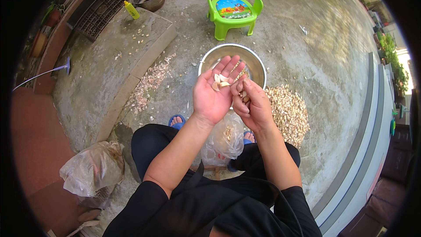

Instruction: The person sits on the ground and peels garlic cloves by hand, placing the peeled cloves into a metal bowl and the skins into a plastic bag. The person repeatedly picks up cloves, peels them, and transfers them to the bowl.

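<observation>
My left hand (213, 95) lies palm up with its fingers spread, and several garlic cloves (221, 83) rest on the palm. Beside it, touching or nearly touching its edge, my right hand (251, 103) is curled around more garlic cloves (244, 97). Both hands are over the near part of a steel basin (257, 62), which has some cloves in it, partly hidden by the fingers. A large heap of garlic cloves (287, 115) lies on the concrete to the right. Below the hands, between my knees, is a clear plastic bag (230, 141) with some pieces in it.
A green child's chair (235, 21) stands beyond the basin. Garlic skins (149, 85) are scattered along a concrete step (121, 95) at left. Farther back are a yellow bottle (132, 10), a metal pot (154, 3) and a black plastic crate (100, 10). A filled plastic bag (95, 168) stands at lower left.
</observation>
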`<state>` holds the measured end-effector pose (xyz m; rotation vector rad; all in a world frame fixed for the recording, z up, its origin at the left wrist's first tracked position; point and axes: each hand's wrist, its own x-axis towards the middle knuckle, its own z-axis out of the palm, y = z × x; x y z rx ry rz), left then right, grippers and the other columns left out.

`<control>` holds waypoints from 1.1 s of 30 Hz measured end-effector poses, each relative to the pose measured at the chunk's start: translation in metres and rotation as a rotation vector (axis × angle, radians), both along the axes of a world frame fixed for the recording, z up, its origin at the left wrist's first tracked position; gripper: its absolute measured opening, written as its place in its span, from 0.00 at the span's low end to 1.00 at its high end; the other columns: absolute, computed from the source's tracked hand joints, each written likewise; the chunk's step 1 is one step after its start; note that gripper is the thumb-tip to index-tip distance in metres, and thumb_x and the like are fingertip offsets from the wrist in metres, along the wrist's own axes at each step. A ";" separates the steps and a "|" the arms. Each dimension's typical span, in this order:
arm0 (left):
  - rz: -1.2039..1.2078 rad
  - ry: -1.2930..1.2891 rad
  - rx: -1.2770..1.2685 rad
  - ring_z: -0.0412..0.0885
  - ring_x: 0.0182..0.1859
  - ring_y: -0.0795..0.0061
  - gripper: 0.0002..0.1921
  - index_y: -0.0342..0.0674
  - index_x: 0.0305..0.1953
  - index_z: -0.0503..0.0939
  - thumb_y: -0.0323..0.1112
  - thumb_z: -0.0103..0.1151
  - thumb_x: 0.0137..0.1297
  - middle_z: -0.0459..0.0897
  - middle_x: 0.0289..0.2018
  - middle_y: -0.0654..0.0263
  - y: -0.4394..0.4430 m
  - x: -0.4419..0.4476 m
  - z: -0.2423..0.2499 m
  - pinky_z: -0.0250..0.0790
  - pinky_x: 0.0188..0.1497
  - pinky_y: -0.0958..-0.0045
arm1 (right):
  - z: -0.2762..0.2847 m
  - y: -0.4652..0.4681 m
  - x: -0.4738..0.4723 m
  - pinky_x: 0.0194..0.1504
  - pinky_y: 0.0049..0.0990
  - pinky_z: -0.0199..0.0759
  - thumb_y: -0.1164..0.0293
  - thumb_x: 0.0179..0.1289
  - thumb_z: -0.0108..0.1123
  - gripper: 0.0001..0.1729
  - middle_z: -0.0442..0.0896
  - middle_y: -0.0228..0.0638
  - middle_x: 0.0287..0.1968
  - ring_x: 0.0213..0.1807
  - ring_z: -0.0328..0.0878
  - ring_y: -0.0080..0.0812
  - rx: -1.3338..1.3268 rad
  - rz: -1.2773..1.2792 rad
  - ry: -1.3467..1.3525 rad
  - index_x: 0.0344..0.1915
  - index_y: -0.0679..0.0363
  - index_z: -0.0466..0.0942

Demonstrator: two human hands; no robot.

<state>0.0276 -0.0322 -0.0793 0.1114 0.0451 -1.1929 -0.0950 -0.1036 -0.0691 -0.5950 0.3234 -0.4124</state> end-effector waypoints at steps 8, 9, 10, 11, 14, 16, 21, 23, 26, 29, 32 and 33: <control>0.004 -0.123 0.141 0.64 0.73 0.51 0.26 0.33 0.67 0.66 0.40 0.32 0.76 0.66 0.71 0.49 0.000 -0.005 0.001 0.54 0.77 0.49 | 0.007 0.021 0.012 0.41 0.36 0.77 0.74 0.66 0.62 0.12 0.86 0.48 0.39 0.39 0.85 0.45 -1.287 -0.184 0.611 0.49 0.63 0.78; 0.006 -0.133 0.154 0.65 0.73 0.51 0.26 0.33 0.67 0.66 0.40 0.31 0.76 0.66 0.71 0.49 0.000 -0.006 0.001 0.54 0.77 0.49 | 0.007 0.021 0.012 0.40 0.36 0.77 0.74 0.66 0.63 0.12 0.86 0.48 0.39 0.39 0.85 0.46 -1.305 -0.190 0.615 0.48 0.63 0.79; 0.008 -0.133 0.159 0.64 0.73 0.51 0.26 0.33 0.67 0.66 0.40 0.31 0.76 0.66 0.71 0.49 0.000 -0.006 0.001 0.54 0.77 0.49 | 0.007 0.021 0.012 0.40 0.37 0.77 0.73 0.66 0.63 0.11 0.86 0.48 0.39 0.39 0.85 0.47 -1.322 -0.197 0.619 0.47 0.64 0.79; 0.010 -0.132 0.164 0.64 0.73 0.51 0.26 0.33 0.67 0.66 0.41 0.31 0.76 0.66 0.71 0.49 -0.001 -0.006 0.001 0.54 0.77 0.49 | 0.006 0.021 0.012 0.40 0.37 0.76 0.73 0.66 0.63 0.10 0.86 0.48 0.40 0.39 0.85 0.48 -1.340 -0.204 0.623 0.46 0.64 0.79; 0.004 -0.118 0.156 0.64 0.73 0.51 0.26 0.33 0.67 0.65 0.41 0.31 0.76 0.66 0.71 0.49 -0.002 -0.006 -0.001 0.55 0.77 0.49 | 0.005 0.016 0.010 0.39 0.38 0.76 0.72 0.67 0.63 0.09 0.86 0.50 0.39 0.39 0.85 0.50 -1.367 -0.146 0.637 0.44 0.64 0.79; 0.000 -0.103 0.151 0.64 0.73 0.51 0.26 0.33 0.67 0.66 0.41 0.31 0.76 0.66 0.71 0.48 -0.002 -0.006 -0.002 0.54 0.77 0.49 | 0.007 0.014 0.010 0.39 0.38 0.76 0.71 0.68 0.63 0.09 0.86 0.50 0.38 0.39 0.85 0.49 -1.287 -0.119 0.632 0.44 0.65 0.79; -0.008 -0.088 0.125 0.64 0.73 0.51 0.25 0.33 0.67 0.66 0.40 0.32 0.76 0.67 0.71 0.49 -0.002 -0.006 -0.002 0.54 0.77 0.49 | 0.005 0.013 0.009 0.40 0.37 0.76 0.71 0.69 0.62 0.09 0.86 0.50 0.36 0.38 0.85 0.48 -1.239 -0.153 0.570 0.44 0.65 0.79; -0.009 -0.083 0.127 0.64 0.73 0.51 0.25 0.33 0.67 0.66 0.40 0.31 0.76 0.67 0.71 0.49 -0.002 -0.006 -0.002 0.54 0.77 0.49 | 0.001 0.011 0.009 0.40 0.36 0.76 0.72 0.69 0.62 0.11 0.86 0.50 0.37 0.38 0.85 0.47 -1.239 -0.154 0.538 0.47 0.65 0.78; -0.008 -0.096 0.128 0.63 0.74 0.51 0.26 0.33 0.67 0.66 0.40 0.31 0.76 0.67 0.71 0.50 -0.002 -0.005 -0.001 0.53 0.77 0.49 | -0.001 0.017 0.011 0.43 0.32 0.76 0.73 0.68 0.64 0.16 0.86 0.44 0.38 0.39 0.84 0.36 -1.216 -0.291 0.561 0.53 0.64 0.75; -0.005 -0.107 0.135 0.63 0.74 0.50 0.26 0.33 0.68 0.65 0.40 0.30 0.76 0.67 0.71 0.50 -0.001 -0.006 -0.003 0.53 0.77 0.48 | 0.005 0.017 0.012 0.42 0.40 0.77 0.71 0.68 0.63 0.19 0.86 0.50 0.41 0.41 0.86 0.50 -1.321 -0.207 0.614 0.56 0.61 0.70; -0.007 -0.100 0.140 0.63 0.74 0.49 0.26 0.33 0.69 0.65 0.40 0.30 0.77 0.66 0.71 0.50 -0.002 -0.007 -0.005 0.53 0.78 0.48 | 0.001 0.015 0.012 0.42 0.42 0.77 0.70 0.68 0.62 0.17 0.86 0.51 0.40 0.41 0.85 0.52 -1.378 -0.175 0.606 0.54 0.61 0.71; -0.009 -0.096 0.142 0.63 0.74 0.49 0.26 0.33 0.69 0.64 0.40 0.30 0.77 0.66 0.71 0.50 -0.002 -0.007 -0.007 0.53 0.78 0.48 | 0.001 0.014 0.011 0.41 0.43 0.77 0.70 0.68 0.62 0.16 0.85 0.50 0.40 0.40 0.85 0.53 -1.387 -0.169 0.618 0.53 0.61 0.72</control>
